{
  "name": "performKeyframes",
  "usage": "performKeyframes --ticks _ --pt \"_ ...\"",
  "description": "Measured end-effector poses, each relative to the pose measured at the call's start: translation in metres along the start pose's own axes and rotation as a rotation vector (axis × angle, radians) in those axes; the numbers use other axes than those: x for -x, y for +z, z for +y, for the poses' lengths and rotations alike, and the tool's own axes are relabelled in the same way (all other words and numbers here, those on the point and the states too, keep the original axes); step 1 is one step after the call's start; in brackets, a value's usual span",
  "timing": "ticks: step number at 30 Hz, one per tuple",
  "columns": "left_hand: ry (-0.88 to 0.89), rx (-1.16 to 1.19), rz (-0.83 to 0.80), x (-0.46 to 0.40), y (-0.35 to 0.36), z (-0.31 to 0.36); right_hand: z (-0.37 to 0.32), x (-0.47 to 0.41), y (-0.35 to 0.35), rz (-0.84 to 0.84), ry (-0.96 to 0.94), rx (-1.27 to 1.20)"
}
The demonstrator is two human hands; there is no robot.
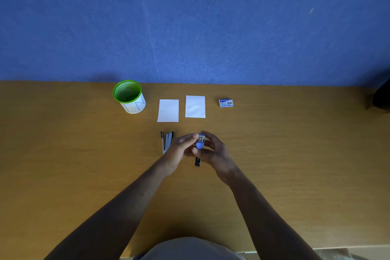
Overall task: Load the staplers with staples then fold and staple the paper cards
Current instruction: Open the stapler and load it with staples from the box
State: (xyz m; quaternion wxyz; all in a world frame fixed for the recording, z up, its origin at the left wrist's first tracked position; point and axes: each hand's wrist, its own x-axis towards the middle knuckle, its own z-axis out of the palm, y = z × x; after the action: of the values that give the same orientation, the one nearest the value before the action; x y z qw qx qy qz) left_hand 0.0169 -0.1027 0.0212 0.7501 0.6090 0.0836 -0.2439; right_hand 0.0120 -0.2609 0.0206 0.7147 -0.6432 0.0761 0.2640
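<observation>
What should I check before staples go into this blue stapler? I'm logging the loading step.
1. Blue stapler gripped by both the left hand and right hand: ok.
2. Its top swung open, metal channel showing: ok.
3. Staples already inside: cannot tell.
4. Small blue-and-white staple box opened: not ok, lies shut, untouched.
5. Second grey-and-black stapler lying opened: ok.
6. Two white paper cards flat, unfolded: ok.

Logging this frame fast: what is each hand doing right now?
Left hand: fingers at the blue stapler; grip cannot be told.
Right hand: curled round the blue stapler, holding it.
</observation>
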Motion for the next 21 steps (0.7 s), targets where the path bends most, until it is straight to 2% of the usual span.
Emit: performKeyframes --ticks 3,8,10,21 --pt "0.062 -0.120 -0.031 0.000 -0.003 -0.002 -0.004 0.002 0.001 0.000 -0.003 -0.006" --pt "0.094 -0.167 0.179 0.000 0.007 -0.002 -0.002 0.000 0.008 0.084 -0.010 -0.048" --pt "0.097 -0.162 0.214 0.000 0.009 -0.002 0.001 -0.001 0.010 0.104 -0.017 -0.054" --pt "0.142 -0.220 0.225 0.000 0.013 -0.003 0.001 -0.005 0.008 0.140 -0.014 0.013"
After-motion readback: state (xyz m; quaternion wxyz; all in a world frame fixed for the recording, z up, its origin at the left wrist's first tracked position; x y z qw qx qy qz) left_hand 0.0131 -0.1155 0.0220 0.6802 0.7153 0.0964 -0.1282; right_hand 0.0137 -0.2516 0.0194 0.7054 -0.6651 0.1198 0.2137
